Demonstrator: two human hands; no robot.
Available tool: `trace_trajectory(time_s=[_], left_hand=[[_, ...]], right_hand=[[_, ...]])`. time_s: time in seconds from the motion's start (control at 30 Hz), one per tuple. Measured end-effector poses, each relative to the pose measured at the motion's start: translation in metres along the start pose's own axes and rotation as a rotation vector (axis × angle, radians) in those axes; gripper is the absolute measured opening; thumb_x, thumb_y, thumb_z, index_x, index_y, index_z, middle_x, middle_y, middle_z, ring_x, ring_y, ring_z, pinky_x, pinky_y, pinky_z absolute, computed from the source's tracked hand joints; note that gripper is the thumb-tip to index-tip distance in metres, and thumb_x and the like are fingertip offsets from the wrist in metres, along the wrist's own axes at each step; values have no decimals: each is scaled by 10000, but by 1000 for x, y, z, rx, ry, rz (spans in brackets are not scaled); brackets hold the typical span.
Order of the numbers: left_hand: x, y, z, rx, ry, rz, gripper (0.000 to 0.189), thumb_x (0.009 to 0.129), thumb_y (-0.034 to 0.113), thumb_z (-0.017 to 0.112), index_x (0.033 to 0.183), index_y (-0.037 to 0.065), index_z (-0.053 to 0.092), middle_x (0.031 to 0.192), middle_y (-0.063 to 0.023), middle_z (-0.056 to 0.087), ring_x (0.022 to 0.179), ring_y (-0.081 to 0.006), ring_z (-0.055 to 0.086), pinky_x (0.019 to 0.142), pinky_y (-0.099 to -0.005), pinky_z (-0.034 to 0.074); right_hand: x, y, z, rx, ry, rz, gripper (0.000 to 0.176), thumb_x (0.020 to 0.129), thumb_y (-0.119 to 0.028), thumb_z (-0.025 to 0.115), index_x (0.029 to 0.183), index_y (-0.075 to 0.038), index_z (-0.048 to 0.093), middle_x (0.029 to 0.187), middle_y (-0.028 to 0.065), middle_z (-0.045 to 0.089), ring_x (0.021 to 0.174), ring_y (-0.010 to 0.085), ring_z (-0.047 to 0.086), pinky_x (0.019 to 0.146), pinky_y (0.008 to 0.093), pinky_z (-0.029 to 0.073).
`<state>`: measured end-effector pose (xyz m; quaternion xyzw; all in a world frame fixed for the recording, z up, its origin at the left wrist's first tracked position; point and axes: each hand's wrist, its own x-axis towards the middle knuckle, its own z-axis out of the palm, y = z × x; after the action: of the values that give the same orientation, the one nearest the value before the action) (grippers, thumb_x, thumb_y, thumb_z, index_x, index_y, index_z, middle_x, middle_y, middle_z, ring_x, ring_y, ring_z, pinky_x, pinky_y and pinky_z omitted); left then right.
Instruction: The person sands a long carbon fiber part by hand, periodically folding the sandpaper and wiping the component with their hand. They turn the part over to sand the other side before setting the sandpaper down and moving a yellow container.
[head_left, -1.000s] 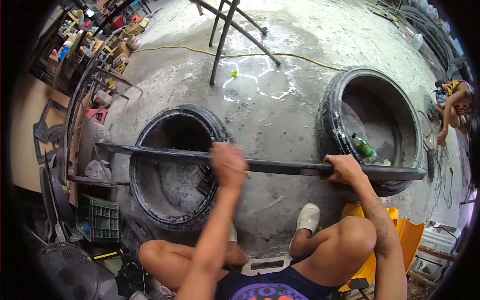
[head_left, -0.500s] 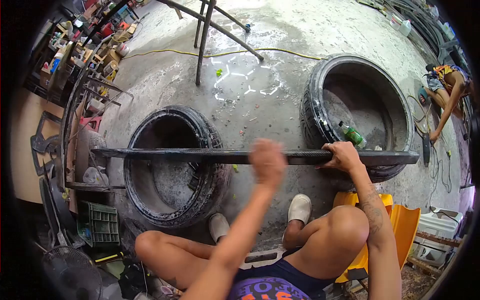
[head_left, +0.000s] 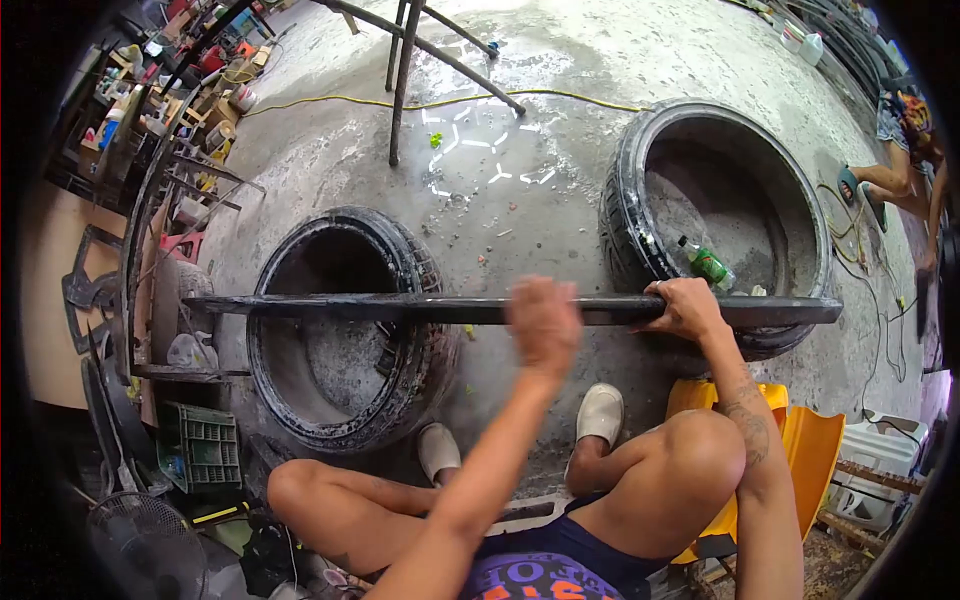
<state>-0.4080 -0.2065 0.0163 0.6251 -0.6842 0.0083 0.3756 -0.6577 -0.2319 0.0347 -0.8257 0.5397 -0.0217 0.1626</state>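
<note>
Our left hand (head_left: pixel 543 322) out front at centre, back toward us, blurred, finger pose unreadable. Left arm stretched forward, nearly straight. Our right hand (head_left: pixel 683 306) further right, fingers curled closed in grip, wrist bent. Tattooed right forearm rising beside bent right knee.

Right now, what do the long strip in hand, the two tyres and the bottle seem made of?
Long strip, gripped by the right hand: probably rubber cut from tread, matte black, faintly ribbed; not certain. Nearer tyre and farther tyre: black rubber, blocky tread, dusty grey scuffs. Bottle: translucent green plastic, apparently.
</note>
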Motion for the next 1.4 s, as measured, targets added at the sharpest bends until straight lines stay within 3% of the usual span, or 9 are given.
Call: trace_trajectory(time_s=[0.1,0.27,0.4,0.53,0.6,0.8,1.07,1.17,1.4], left_hand=[[-5,26,14,-95,-80,161,247,938,231,604,850,38,477,854,-167,467,853,-353,482,749,-486,381],[20,-138,-66,224,65,-202,265,959,237,589,843,28,477,860,-193,477,821,-376,491,726,-508,384],[11,-77,-13,348,185,117,250,966,240,553,875,11,513,901,-208,490,875,-393,499,793,-527,395],[3,84,35,-111,-176,108,224,971,250,542,897,39,521,922,-184,512,881,-366,514,787,-461,423],[8,49,22,-237,-139,187,203,970,230,545,920,35,521,940,-197,523,888,-374,521,796,-482,426],[32,-116,-65,254,147,-177,269,932,212,604,880,-14,468,880,-217,479,850,-405,488,759,-511,383],[-6,131,69,-172,-148,171,164,961,232,533,939,70,540,930,-145,516,887,-323,516,764,-454,420],[2,77,48,-154,-206,286,195,981,235,509,979,45,549,975,-162,536,931,-331,526,780,-464,420],[31,-116,-59,302,85,-302,243,947,212,571,864,12,462,889,-216,488,856,-411,497,771,-513,387]], right_hand=[[-1,-3,-7,-12,-18,44,549,651,-532,830,1018,-136,734,838,133,710,848,329,691,749,441,533],[1,-8,-8,-5,-23,42,547,652,-540,822,1005,-132,730,844,133,710,850,327,691,748,444,531],[3,4,3,-3,41,-18,548,643,-521,822,1005,-122,724,843,133,710,849,324,691,748,448,530],[1,6,-6,-37,-41,62,536,618,-447,857,1022,-125,713,939,115,710,955,317,671,802,439,523],[-3,16,-17,46,27,-218,597,586,-396,892,1082,-130,692,1123,108,670,1083,315,620,904,420,500],[-34,43,-20,25,73,54,830,583,-500,881,1303,-208,589,1297,96,625,1067,328,654,893,440,534],[-31,53,-10,-37,38,60,860,593,-568,845,1360,-293,569,1324,79,639,970,316,700,809,437,564],[-35,54,-9,-56,27,46,884,582,-634,824,1385,-372,559,1363,118,611,970,312,708,812,425,566],[-35,52,-8,-55,65,30,812,587,-636,821,1322,-356,623,1356,132,613,965,306,708,820,418,564]])
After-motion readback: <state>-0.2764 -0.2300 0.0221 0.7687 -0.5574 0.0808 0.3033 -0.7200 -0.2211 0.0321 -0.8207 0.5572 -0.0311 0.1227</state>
